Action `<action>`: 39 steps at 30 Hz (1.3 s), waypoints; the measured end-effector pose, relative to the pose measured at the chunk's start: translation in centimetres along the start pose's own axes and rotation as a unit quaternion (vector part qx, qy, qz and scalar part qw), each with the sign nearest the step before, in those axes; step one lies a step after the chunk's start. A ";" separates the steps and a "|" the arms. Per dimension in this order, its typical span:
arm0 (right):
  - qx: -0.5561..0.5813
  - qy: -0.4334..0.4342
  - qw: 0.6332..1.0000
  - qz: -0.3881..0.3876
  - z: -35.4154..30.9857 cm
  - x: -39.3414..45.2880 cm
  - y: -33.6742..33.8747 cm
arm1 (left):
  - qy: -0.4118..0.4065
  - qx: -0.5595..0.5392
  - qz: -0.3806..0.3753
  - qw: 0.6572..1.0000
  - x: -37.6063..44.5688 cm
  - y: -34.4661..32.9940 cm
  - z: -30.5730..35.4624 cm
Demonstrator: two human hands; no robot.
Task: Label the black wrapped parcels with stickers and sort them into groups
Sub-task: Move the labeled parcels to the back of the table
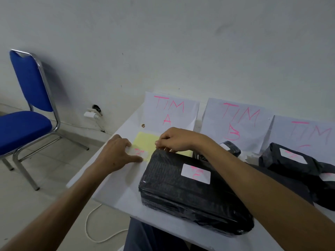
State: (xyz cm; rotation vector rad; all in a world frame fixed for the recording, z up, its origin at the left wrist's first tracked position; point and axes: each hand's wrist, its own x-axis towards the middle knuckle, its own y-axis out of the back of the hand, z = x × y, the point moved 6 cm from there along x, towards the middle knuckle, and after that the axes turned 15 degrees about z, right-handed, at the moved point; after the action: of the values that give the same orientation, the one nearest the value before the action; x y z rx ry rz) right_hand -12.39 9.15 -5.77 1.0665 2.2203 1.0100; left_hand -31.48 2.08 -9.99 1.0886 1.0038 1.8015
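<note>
Three white paper sheets lean against the wall at the back of the white table [116, 192], each lettered in pink marker: "TIM A" [170, 110]; "TIM B" [235, 122]; a third [306, 133] reading "TIM" with its lower letter cut off by a parcel. The large black plastic-wrapped parcel [192, 192] lies nearest on the table, bearing a white rectangular sticker [195, 173] with blurred pink writing; three more black wrapped parcels show to the right, a small one [231, 148] below "TIM B", one [288, 163] with a pink-marked sticker, and another [326, 189] at the frame's edge. The left hand [117, 153] presses straight fingers on a pink-marked white sticker [139, 152] on the pale yellow backing sheet [145, 140]; the right hand [174, 139], fingers curled, pinches at something small above that sheet, too small to identify. A blue padded metal-framed chair [27, 109] stands left.
</note>
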 end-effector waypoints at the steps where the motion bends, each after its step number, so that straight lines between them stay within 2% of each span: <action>1: -0.023 0.007 1.000 -0.008 -0.2 0.6 -0.5 | 0.002 -0.004 0.011 1.000 -0.1 0.1 0.2; 6: -0.107 0.030 0.994 -0.017 -0.5 2.6 -2.4 | 0.036 -0.046 0.045 0.997 -0.2 0.2 0.0; 15: -0.051 0.027 0.998 -0.007 0.1 2.3 -2.5 | 0.085 -0.108 0.025 0.990 0.6 -0.6 0.6; 24: -0.058 0.031 0.997 -0.045 -0.2 2.3 -3.0 | 0.015 -0.031 -0.005 0.999 0.1 -1.5 1.7; 35: 0.057 -0.005 0.997 -0.044 -0.1 2.5 -3.1 | -0.023 -0.077 0.034 0.996 -0.8 -0.9 1.7; 39: 0.106 -0.022 0.994 -0.036 0.0 2.3 -2.9 | -0.023 -0.103 0.019 0.994 -0.4 -0.7 1.0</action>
State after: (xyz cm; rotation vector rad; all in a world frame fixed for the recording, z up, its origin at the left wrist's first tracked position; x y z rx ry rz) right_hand -15.12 9.75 -8.28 1.0765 2.3512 0.7267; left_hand -30.25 2.18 -10.40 1.0223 0.7559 1.8566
